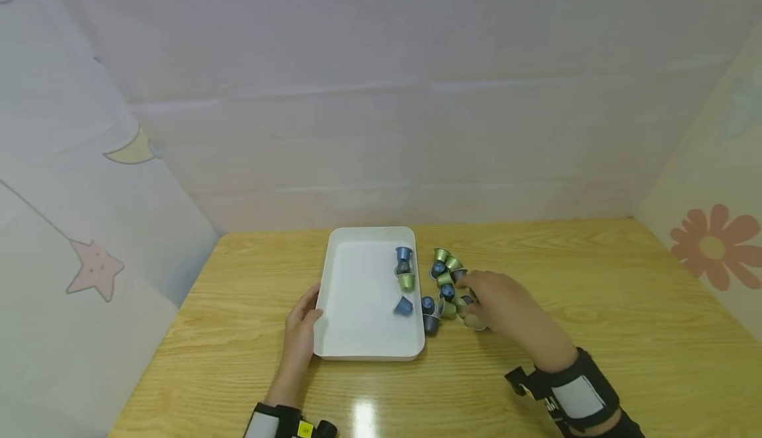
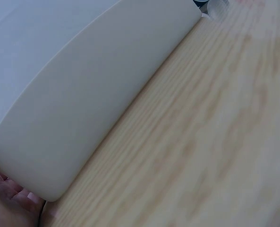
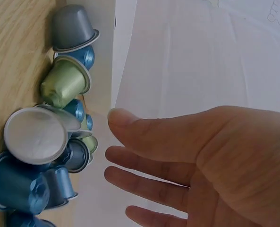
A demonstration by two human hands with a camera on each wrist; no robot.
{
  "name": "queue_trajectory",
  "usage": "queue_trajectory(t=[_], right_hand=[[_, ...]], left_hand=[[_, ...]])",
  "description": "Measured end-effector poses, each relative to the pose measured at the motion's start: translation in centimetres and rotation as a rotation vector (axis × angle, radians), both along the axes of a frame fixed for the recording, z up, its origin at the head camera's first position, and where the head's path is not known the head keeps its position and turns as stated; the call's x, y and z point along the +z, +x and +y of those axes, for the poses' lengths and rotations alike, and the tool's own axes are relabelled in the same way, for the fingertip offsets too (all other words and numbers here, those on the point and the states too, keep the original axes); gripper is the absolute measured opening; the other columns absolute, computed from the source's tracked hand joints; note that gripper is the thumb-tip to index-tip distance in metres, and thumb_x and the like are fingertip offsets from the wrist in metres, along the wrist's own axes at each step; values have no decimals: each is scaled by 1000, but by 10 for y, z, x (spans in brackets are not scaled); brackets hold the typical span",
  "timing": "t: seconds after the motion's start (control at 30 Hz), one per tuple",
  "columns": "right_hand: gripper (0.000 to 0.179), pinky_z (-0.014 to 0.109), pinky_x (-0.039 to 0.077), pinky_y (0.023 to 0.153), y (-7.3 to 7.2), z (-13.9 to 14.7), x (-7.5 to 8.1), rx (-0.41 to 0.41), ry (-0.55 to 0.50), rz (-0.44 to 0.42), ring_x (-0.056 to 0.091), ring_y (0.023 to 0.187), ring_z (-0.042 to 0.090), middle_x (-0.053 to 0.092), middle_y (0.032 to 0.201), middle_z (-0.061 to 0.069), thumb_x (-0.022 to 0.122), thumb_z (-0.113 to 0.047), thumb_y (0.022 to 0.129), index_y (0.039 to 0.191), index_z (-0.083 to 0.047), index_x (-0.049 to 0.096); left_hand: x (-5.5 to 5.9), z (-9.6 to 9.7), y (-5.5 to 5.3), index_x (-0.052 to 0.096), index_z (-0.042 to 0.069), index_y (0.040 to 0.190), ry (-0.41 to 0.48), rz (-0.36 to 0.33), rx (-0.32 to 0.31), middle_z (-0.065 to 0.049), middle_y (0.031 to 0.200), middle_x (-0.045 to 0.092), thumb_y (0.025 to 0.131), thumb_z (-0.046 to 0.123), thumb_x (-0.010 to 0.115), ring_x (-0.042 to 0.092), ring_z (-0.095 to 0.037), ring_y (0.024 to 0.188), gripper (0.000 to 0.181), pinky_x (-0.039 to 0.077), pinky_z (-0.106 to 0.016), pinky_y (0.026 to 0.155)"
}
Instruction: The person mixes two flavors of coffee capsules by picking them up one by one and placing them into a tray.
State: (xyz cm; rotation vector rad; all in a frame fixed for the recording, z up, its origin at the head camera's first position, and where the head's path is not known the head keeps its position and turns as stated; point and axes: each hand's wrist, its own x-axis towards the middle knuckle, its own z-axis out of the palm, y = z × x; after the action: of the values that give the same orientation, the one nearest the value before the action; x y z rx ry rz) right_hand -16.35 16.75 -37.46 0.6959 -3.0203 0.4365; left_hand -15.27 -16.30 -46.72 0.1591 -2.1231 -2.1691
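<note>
A white rectangular tray lies on the table. My left hand grips its left side, the thumb over the rim; in the left wrist view the fingers show at a corner of the tray's wall. Inside the tray, along its right side, are a blue coffee capsule, a dark one, a green capsule and a tilted blue capsule. My right hand hovers at a pile of loose capsules right of the tray. In the right wrist view its fingers are spread, holding nothing, beside a green capsule.
The pile mixes blue, green and grey capsules, some on their sides; a grey capsule is close to the tray's wall. The wooden table ends at a pale sheet behind, with patterned sheets at both sides.
</note>
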Motion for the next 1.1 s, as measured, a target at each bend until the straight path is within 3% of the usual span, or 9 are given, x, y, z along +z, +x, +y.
queue_trajectory(t=[0.73,1.1], right_hand=[[38,51,45,83,6,42,-5,-137,-36,-125,56,103,38,59,119,18,69,-6,80,117,-4,60],[41,50,46,79,0,57,-12,-149,-24,-165,56,101,39,59,114,21,68,-9,82,121,-1,57]], left_hand=[[-1,0,0,39,0,138,7,-6,-5,-16,143,36,93,-4,37,33,-25,131,46,35,-13,90],[-1,-1,0,40,0,138,-2,-3,4,-16,143,37,92,-4,37,34,-26,131,46,35,-12,88]])
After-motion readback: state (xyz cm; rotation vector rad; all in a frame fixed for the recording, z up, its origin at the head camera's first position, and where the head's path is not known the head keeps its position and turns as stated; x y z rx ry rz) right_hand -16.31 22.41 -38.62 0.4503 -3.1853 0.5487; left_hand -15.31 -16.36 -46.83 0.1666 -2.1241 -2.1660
